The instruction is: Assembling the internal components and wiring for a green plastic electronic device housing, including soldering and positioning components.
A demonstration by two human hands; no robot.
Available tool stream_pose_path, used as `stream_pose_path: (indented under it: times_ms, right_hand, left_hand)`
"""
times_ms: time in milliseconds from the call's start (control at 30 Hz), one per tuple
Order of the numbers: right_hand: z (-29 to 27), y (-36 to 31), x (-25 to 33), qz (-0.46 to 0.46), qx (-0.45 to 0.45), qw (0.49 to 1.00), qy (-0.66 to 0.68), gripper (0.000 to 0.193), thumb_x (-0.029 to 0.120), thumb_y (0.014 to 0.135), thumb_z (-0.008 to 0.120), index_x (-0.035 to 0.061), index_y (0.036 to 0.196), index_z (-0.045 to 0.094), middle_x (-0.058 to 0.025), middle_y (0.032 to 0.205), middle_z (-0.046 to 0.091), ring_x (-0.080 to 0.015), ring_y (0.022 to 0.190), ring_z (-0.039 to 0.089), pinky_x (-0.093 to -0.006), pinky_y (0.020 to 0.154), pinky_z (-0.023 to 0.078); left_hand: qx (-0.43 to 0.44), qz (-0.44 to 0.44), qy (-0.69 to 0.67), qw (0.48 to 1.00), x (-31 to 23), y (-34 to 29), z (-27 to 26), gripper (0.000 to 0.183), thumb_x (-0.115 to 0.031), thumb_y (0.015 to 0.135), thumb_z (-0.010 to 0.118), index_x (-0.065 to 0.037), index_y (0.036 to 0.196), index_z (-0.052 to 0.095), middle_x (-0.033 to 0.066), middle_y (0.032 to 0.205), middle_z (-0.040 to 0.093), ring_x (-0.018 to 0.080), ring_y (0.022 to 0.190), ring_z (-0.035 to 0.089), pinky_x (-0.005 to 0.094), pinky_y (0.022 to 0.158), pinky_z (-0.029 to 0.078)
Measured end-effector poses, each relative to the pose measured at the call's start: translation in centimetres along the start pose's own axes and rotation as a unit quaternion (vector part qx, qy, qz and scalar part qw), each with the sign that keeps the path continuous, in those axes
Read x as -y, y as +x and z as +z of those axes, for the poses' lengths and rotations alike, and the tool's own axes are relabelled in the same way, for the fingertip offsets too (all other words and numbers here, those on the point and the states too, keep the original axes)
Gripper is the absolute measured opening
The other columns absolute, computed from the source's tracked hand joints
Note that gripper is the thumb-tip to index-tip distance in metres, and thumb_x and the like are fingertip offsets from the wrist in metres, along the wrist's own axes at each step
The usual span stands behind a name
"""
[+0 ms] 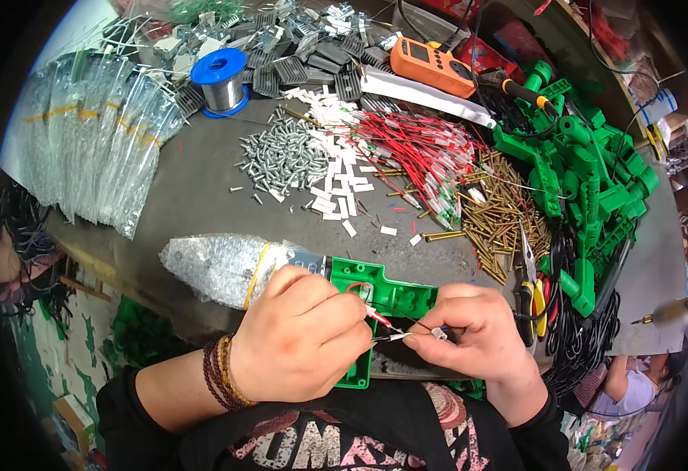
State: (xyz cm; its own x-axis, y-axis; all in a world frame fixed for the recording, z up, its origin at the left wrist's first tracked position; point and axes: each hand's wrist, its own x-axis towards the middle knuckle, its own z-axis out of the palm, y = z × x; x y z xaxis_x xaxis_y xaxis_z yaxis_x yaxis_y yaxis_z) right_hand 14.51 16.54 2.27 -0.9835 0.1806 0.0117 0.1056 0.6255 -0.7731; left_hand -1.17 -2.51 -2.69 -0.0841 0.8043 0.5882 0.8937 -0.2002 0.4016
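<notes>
A green plastic housing [403,298] lies in front of me, its hollow side up, joined to a bubble-wrapped piece [214,267] with a yellow band around it. Over the housing, my left hand [301,334] is closed, its fingertips at a thin wire end; its grip is partly hidden. My right hand [470,334] pinches a thin wire [397,337] between thumb and forefinger, close to the left fingertips. Between both hands runs a red lead with a white sleeve [377,316], coming out of the housing.
Beyond my hands lie piles of screws [281,157], white pieces [348,180], red leads [419,149] and brass-coloured pins [505,212]. A solder spool [222,90] and bubble bags [85,133] are left; an orange meter [432,67], green housings [583,173] and pliers [531,290] are right.
</notes>
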Motion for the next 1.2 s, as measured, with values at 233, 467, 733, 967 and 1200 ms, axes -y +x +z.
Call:
stream_pose_path:
  times_ms: [233,467,733,967,1200]
  right_hand:
    - [0.4,0.1,-0.6,-0.042,0.001,0.996,-0.079,0.009,0.013,0.076,0.082,0.012,0.083,0.074,-0.0035,0.065,0.057,-0.0216,0.056,0.057,-0.0347,0.05,0.043]
    - [0.1,0.2,0.9,0.012,-0.034,0.999,-0.025,0.012,0.013,0.077,0.082,0.0087,0.083,0.073,-0.0033,0.068,0.059,-0.017,0.056,0.058,-0.0308,0.051,0.045]
    - [0.1,0.1,0.9,0.036,-0.009,0.999,-0.028,0.015,0.014,0.076,0.082,0.0072,0.079,0.069,-0.0036,0.07,0.06,-0.0153,0.055,0.057,-0.0294,0.051,0.044]
    - [1.7,0.1,0.6,0.003,-0.06,0.991,-0.117,0.015,0.015,0.075,0.082,0.009,0.08,0.069,-0.0034,0.069,0.059,-0.0205,0.058,0.058,-0.0333,0.053,0.045]
    - [-0.2,-0.1,0.3,-0.015,-0.018,0.999,-0.021,0.013,0.003,0.077,0.079,0.0045,0.084,0.069,-0.0068,0.077,0.059,-0.0207,0.065,0.06,-0.034,0.057,0.046]
  left_hand:
    - [0.012,0.001,0.004,1.0,0.1,0.1,0.0,0.018,-0.013,0.065,0.077,-0.013,0.08,0.067,0.0003,0.092,0.06,0.0223,0.079,0.053,0.0379,0.072,0.041]
    - [-0.003,-0.008,-0.016,1.0,0.1,0.1,-0.1,0.017,-0.013,0.067,0.078,-0.013,0.08,0.067,0.0008,0.094,0.061,0.023,0.08,0.054,0.0382,0.072,0.042]
    - [-0.003,-0.001,-0.003,1.0,-0.2,0.1,-0.2,0.017,-0.014,0.067,0.079,-0.011,0.079,0.067,0.0012,0.093,0.063,0.0226,0.079,0.054,0.0378,0.071,0.043]
    - [-0.02,-0.003,0.018,1.0,-0.1,0.3,0.1,0.011,-0.015,0.069,0.07,-0.015,0.076,0.061,-0.0013,0.085,0.052,0.0207,0.081,0.051,0.0352,0.072,0.042]
    - [-0.026,0.012,-0.013,1.0,0.3,0.0,0.1,0.018,-0.012,0.067,0.079,-0.01,0.079,0.066,0.0029,0.093,0.063,0.0244,0.077,0.054,0.0379,0.069,0.043]
